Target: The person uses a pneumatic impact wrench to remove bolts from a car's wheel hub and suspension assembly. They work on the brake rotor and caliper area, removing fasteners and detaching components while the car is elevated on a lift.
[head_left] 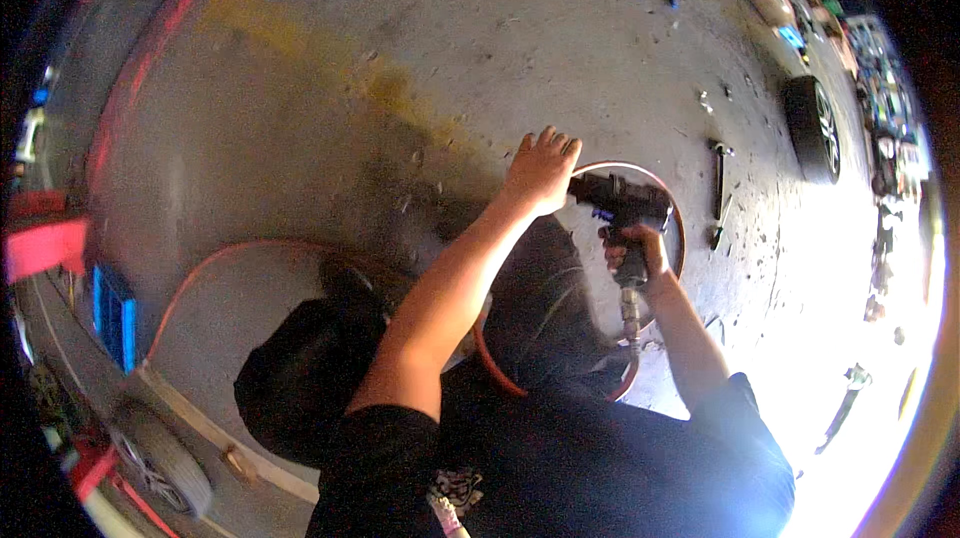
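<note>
My right hand is closed round the grip of a black air impact wrench, whose nose points left. A metal fitting at the base of the grip joins it to a red air hose. My left hand is just beside the nose of the wrench, back of the hand up, fingers slightly apart and pointing away from me. The palm side is hidden, and I cannot tell whether it touches the nose. Below the hands are my dark-clothed legs.
The hose loops round my legs and runs left across the concrete floor. Long tools lie at the right, near a wheel. At the left are a blue crate, a red metal part and another wheel.
</note>
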Demonstrator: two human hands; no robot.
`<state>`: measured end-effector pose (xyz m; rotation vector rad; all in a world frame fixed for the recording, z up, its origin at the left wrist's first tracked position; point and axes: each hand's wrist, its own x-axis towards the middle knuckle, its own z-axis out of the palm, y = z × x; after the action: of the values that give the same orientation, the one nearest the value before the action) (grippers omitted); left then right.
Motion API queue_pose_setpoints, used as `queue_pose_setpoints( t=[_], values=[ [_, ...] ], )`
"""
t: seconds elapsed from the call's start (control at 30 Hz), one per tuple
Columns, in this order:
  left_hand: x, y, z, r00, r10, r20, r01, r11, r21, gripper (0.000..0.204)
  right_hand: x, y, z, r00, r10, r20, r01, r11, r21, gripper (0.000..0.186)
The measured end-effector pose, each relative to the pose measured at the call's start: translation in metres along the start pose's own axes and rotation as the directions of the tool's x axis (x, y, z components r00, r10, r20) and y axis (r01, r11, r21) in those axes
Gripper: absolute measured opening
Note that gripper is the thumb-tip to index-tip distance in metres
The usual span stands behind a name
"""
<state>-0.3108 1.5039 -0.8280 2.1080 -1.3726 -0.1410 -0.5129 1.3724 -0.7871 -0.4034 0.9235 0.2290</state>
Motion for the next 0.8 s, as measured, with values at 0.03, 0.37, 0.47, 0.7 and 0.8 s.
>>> queue_pose_setpoints(
  t=[0.03,0.37,0.47,0.7,0.8],
  values=[
    [-0.003,-0.005,0.005,0.997,-0.043,0.066,0.038,0.996,0.085,0.042,0.002,-0.006,0.007,0.996,0.042,0.078,-0.033,0.992,-0.121,0.038],
    [-0.04,-0.112,0.03,0.87,-0.378,0.316,0.452,0.867,-0.208,0.031,0.082,-0.022,0.096,0.988,0.116,-0.107,-0.15,0.895,-0.419,0.031],
    [-0.046,-0.107,0.0,0.755,-0.576,0.315,0.595,0.803,0.043,0.028,0.097,-0.003,0.11,0.992,0.106,-0.062,-0.121,0.932,-0.342,0.029],
    [-0.08,-0.146,-0.011,0.652,-0.702,0.287,0.671,0.71,0.213,0.053,0.128,0.016,0.127,0.979,0.159,-0.132,-0.187,0.951,-0.248,0.031],
    [-0.173,-0.239,-0.015,0.497,-0.86,0.116,0.849,0.509,0.138,0.064,0.108,-0.002,0.134,0.982,0.145,-0.124,-0.175,0.944,-0.281,0.028]
  ],
)
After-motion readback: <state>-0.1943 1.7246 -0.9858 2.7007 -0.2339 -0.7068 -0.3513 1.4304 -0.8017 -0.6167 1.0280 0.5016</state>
